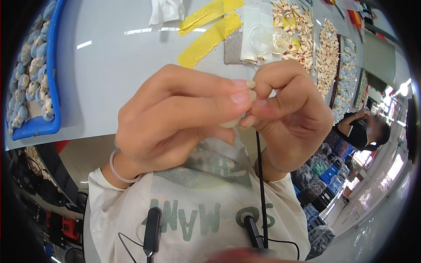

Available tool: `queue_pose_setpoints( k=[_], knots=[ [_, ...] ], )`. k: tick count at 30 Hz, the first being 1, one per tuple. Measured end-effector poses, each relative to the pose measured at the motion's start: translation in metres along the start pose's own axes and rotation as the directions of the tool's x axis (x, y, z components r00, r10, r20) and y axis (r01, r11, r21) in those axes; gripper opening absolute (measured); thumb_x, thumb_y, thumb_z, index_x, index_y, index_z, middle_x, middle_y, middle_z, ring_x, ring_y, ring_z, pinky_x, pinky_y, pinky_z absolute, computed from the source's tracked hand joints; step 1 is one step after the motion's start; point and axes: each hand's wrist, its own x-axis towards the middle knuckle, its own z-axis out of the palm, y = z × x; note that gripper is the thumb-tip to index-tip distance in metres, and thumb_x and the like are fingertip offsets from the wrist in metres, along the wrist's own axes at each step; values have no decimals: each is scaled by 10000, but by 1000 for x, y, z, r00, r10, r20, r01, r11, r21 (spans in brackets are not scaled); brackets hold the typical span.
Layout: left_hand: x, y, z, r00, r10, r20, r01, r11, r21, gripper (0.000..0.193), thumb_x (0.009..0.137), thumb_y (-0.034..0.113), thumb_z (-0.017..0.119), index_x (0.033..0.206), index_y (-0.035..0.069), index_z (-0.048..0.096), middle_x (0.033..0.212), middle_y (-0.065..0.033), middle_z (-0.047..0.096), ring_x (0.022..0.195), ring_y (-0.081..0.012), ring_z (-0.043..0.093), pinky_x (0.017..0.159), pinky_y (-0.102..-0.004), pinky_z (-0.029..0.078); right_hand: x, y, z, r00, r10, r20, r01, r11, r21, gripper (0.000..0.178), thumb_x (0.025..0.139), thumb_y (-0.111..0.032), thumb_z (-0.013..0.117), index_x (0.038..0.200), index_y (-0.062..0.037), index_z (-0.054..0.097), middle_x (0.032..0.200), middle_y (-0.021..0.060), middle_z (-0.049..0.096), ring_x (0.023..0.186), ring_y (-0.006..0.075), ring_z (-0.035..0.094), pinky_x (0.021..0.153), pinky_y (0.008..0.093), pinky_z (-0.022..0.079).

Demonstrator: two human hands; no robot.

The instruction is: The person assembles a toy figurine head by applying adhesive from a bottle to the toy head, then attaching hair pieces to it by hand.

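My left hand and my right hand meet above the near edge of the table. Between the left thumb and fingers sits a small pale rounded piece, mostly covered by the fingers. My right hand is closed in a pinch, its fingertips touching the left ones at that piece. Whether it grips the same piece or something smaller is hidden. Beyond my hands lie a clear round dish and a white sheet on a grey pad.
At the left stands a blue tray of small blue-and-cream figures. Yellow tape strips and a white cloth lie farther back. Rows of cream pointed pieces and more blue-and-white figures are at right. Another person works at far right.
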Motion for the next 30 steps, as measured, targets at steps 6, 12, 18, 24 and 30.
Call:
queue_pose_setpoints(
  k=[6, 12, 18, 24, 30],
  knots=[
    [2, 0, 1, 998, -63, -13, 63, 997, -36, 343, 691, 192, 675, 935, -21, 562, 898, -177, 571, 799, -214, 581, 675, -260, 470, 1, 8, 0, 994, -16, -106, 32, 988, 154, 213, 608, -30, 719, 684, -13, 521, 736, 88, 516, 678, 155, 478, 608, 250, 373],
    [0, -1, 2, 992, -125, -16, 123, 986, -114, 369, 680, 235, 679, 929, -15, 569, 885, -169, 587, 804, -199, 576, 683, -251, 451, 1, 9, -3, 998, -39, -49, 43, 994, 102, 181, 617, -8, 703, 710, -3, 548, 722, 91, 523, 634, 150, 486, 552, 219, 371],
    [0, -1, 1, 991, -135, -18, 130, 977, -167, 355, 674, 211, 687, 922, -19, 578, 874, -167, 591, 802, -195, 576, 685, -247, 447, 0, 13, 2, 975, -197, -102, 198, 980, -7, 147, 616, 47, 672, 685, 5, 549, 682, 102, 544, 600, 164, 505, 527, 225, 386],
    [1, 1, 1, 973, -229, -33, 217, 952, -217, 342, 677, 194, 688, 917, -26, 583, 871, -158, 585, 813, -197, 576, 697, -250, 451, 1, 11, 0, 979, -188, -84, 184, 982, -49, 148, 627, 29, 683, 689, 11, 550, 699, 108, 549, 595, 157, 510, 526, 236, 403],
    [2, -5, 2, 977, -213, -27, 192, 921, -338, 369, 710, 183, 684, 971, -40, 546, 934, -150, 559, 858, -206, 565, 726, -263, 458, -5, 10, 6, 984, -89, -154, 96, 995, 41, 261, 639, -124, 730, 799, 0, 566, 821, 113, 527, 704, 150, 510, 614, 219, 403]
  ],
)
